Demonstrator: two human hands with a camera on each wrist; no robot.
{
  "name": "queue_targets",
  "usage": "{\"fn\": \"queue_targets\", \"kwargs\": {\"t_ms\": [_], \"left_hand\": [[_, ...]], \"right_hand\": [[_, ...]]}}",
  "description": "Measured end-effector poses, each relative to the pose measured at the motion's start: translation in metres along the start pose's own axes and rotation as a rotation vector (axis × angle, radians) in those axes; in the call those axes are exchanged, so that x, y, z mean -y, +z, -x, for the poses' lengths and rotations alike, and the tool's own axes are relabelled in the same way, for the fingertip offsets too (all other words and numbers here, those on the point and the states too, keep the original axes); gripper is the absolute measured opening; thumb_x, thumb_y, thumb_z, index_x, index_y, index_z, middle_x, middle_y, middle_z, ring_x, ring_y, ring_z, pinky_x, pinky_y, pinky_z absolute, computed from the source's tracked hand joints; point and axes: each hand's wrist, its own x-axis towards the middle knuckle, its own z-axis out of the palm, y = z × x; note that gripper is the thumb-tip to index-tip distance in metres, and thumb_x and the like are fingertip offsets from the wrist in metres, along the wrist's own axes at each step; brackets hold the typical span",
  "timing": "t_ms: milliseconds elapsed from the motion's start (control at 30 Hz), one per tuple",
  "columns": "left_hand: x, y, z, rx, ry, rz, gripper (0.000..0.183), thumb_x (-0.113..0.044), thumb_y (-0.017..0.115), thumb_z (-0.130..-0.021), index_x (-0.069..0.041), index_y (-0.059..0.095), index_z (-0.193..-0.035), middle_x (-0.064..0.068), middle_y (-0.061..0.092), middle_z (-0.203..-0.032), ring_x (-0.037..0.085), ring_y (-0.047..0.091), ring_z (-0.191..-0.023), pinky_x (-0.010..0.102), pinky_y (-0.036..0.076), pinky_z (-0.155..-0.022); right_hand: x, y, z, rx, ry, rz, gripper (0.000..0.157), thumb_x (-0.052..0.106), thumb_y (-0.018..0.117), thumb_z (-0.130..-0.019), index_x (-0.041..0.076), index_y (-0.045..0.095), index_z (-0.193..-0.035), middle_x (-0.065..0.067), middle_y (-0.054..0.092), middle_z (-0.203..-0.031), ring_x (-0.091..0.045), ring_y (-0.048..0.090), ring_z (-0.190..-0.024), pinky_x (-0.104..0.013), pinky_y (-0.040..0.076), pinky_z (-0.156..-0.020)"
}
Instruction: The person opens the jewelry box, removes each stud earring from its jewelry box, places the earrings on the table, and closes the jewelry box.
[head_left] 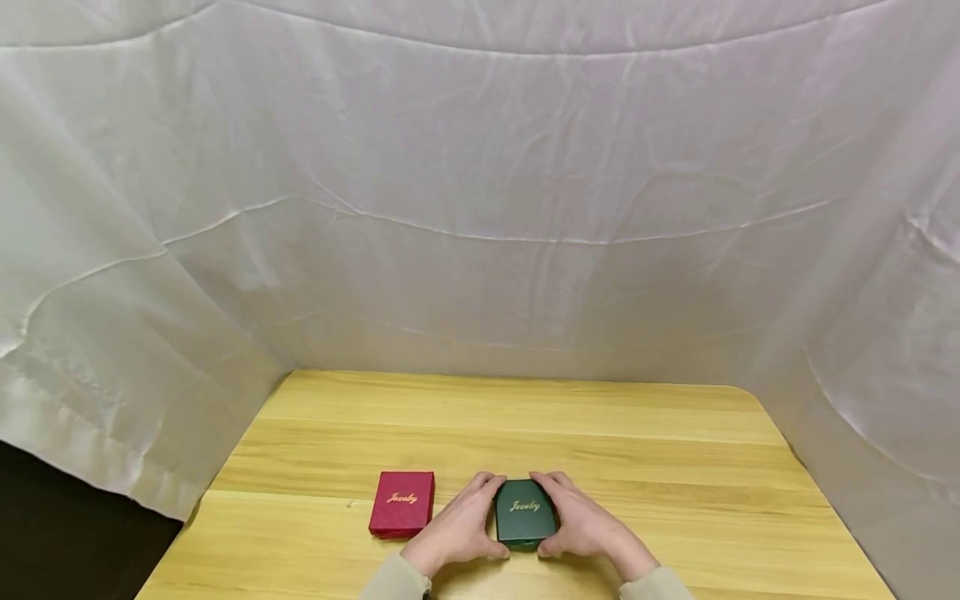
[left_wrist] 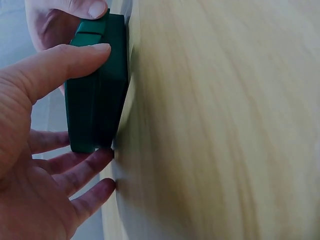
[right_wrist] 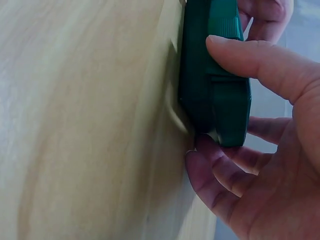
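Note:
A green jewelry box (head_left: pixel 525 527) with rounded far corners and gold "Jewelry" lettering lies lid up at the table's front, between both hands. My left hand (head_left: pixel 461 525) grips its left side, thumb at the near face and fingers toward the far end. On the other side, my right hand (head_left: pixel 588 525) holds it in a mirrored way. In the left wrist view, the left thumb presses the front of the green box (left_wrist: pixel 82 107), and the fingertips reach low by the tabletop. The right wrist view shows the right thumb on the box's ribbed front clasp (right_wrist: pixel 225 27).
A red jewelry box (head_left: pixel 402 512) with the same gold lettering sits left of the green one, close to the left hand and wrist. The light wooden table (head_left: pixel 525 417) is enclosed at the back and sides by a pale fabric curtain (head_left: pixel 525 208).

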Motion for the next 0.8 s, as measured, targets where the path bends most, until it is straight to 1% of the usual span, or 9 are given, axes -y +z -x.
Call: {"fn": "queue_targets", "kwargs": {"t_ms": [133,200,500,667,800], "left_hand": [[0.0005,-0.0004,-0.0005,0.014,-0.012,0.010,0.097,-0.027,0.092,-0.066,-0.001,0.042,-0.145,0.007,0.048,-0.134,0.018,0.053,-0.116,0.036,0.045,-0.101],[0.0006,-0.0007,-0.0005,0.016,-0.007,0.016,0.096,-0.026,0.092,-0.066,-0.002,0.042,-0.145,0.006,0.049,-0.133,0.017,0.053,-0.115,0.036,0.046,-0.101],[0.0014,-0.0008,-0.0007,0.026,-0.004,0.009,0.098,-0.028,0.092,-0.065,-0.006,0.042,-0.145,0.002,0.051,-0.133,0.015,0.051,-0.118,0.035,0.044,-0.102],[0.0026,-0.0009,-0.0018,0.028,0.001,0.004,0.100,-0.029,0.093,-0.064,-0.006,0.040,-0.146,0.002,0.052,-0.132,0.016,0.051,-0.117,0.035,0.044,-0.102],[0.0025,-0.0012,-0.0029,0.029,0.000,0.010,0.101,-0.029,0.093,-0.064,-0.008,0.040,-0.147,0.002,0.052,-0.130,0.016,0.052,-0.116,0.035,0.045,-0.101]], "right_hand": [[-0.0011,-0.0010,-0.0017,-0.001,-0.019,-0.002,0.098,0.018,0.091,-0.063,-0.001,0.040,-0.144,-0.010,0.044,-0.138,-0.030,0.050,-0.119,-0.047,0.047,-0.094],[-0.0015,-0.0013,-0.0025,-0.006,-0.028,0.002,0.097,0.017,0.091,-0.062,-0.001,0.041,-0.143,-0.009,0.045,-0.137,-0.029,0.050,-0.119,-0.046,0.046,-0.094],[-0.0001,-0.0011,-0.0032,-0.033,-0.036,0.041,0.095,0.017,0.094,-0.058,0.000,0.047,-0.138,-0.004,0.051,-0.130,-0.026,0.053,-0.115,-0.047,0.047,-0.094],[0.0005,-0.0014,-0.0031,-0.052,-0.048,0.054,0.094,0.015,0.094,-0.055,0.000,0.048,-0.136,-0.004,0.052,-0.128,-0.025,0.053,-0.113,-0.047,0.047,-0.095],[0.0015,-0.0011,-0.0034,-0.063,-0.043,0.054,0.095,0.014,0.095,-0.053,-0.001,0.048,-0.135,-0.005,0.053,-0.128,-0.027,0.054,-0.113,-0.049,0.046,-0.096]]}}
